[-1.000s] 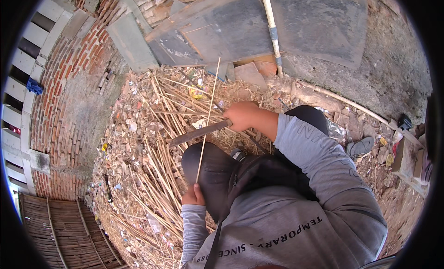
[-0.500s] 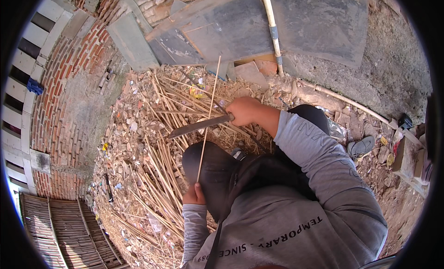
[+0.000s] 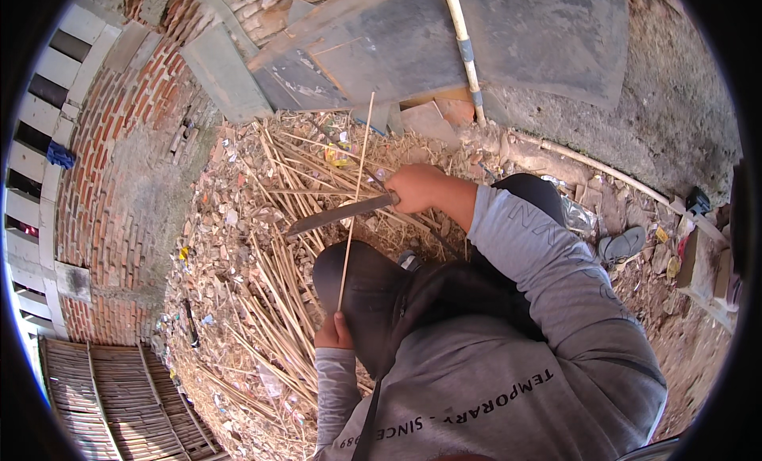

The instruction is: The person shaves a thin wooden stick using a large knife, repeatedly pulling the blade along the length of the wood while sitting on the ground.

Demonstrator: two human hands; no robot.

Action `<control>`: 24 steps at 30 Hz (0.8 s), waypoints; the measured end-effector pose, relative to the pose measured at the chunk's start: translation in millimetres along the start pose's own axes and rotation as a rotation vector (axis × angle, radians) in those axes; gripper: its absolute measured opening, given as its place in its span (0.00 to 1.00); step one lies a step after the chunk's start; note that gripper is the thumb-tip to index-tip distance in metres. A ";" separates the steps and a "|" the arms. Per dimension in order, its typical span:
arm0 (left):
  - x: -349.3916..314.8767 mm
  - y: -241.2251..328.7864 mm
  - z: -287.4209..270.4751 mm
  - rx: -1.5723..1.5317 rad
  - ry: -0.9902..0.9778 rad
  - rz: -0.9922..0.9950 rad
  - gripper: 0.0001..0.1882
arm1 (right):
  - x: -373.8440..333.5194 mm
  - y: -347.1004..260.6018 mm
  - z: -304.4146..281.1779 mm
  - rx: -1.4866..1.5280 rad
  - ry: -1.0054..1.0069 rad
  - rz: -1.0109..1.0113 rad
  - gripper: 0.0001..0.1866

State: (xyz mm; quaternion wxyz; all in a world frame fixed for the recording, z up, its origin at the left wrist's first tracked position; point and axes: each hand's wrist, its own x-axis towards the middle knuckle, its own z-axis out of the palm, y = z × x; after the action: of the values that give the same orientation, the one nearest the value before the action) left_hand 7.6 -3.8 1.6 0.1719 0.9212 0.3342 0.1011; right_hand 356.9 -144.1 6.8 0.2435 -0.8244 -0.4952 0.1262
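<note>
A long thin bamboo stick point(image 3: 363, 155) slants up and away over my left knee. Its near end is in my left hand point(image 3: 333, 332), closed around it beside the knee. My right hand point(image 3: 417, 188) grips a machete point(image 3: 325, 219) with a broad dark blade. The blade points left and crosses the stick about midway, seeming to touch it. Split bamboo sticks point(image 3: 282, 282) lie in loose bundles on the ground left of my knee, and more sticks point(image 3: 298, 167) lie beyond the blade.
Wood shavings and litter cover the ground point(image 3: 210, 247). A brick wall point(image 3: 119, 167) stands left, above a slatted bamboo panel point(image 3: 119, 397). Grey boards point(image 3: 548, 40) and a white pipe point(image 3: 467, 52) lean at the back. A grey sandal point(image 3: 621, 245) lies right.
The machete and my right hand have shifted very slightly left. The stick's far end has tipped slightly left, while my left hand keeps its hold by the knee.
</note>
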 end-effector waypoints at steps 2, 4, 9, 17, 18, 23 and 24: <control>0.0 1.0 0.3 -0.012 0.003 -0.003 0.24 | 0.9 1.0 -0.1 0.010 -0.009 -0.001 0.13; 0.2 1.5 0.4 -0.013 0.004 0.005 0.24 | 0.6 0.8 -0.8 0.016 -0.014 0.001 0.13; 0.8 1.0 0.9 -0.010 -0.018 0.003 0.24 | 0.3 2.9 -0.3 0.011 -0.023 0.005 0.13; 0.4 3.4 -0.5 -0.025 -0.034 -0.013 0.25 | -1.1 1.3 -2.7 0.015 -0.026 -0.014 0.13; 0.3 3.2 -0.3 -0.027 -0.030 -0.006 0.25 | -1.5 0.5 -3.2 0.013 -0.024 -0.018 0.13; 1.1 0.0 1.8 -0.039 -0.024 0.014 0.24 | -1.3 -0.1 -4.4 0.004 -0.059 -0.016 0.15; 0.8 -0.3 1.9 -0.033 -0.023 0.012 0.24 | -0.9 -0.9 -5.2 -0.004 -0.079 -0.014 0.15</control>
State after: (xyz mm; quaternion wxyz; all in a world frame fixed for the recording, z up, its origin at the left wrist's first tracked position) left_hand 8.6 -3.6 -0.2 0.1901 0.9214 0.3248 0.0970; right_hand 358.1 -146.0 11.7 0.2229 -0.8158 -0.5104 0.1559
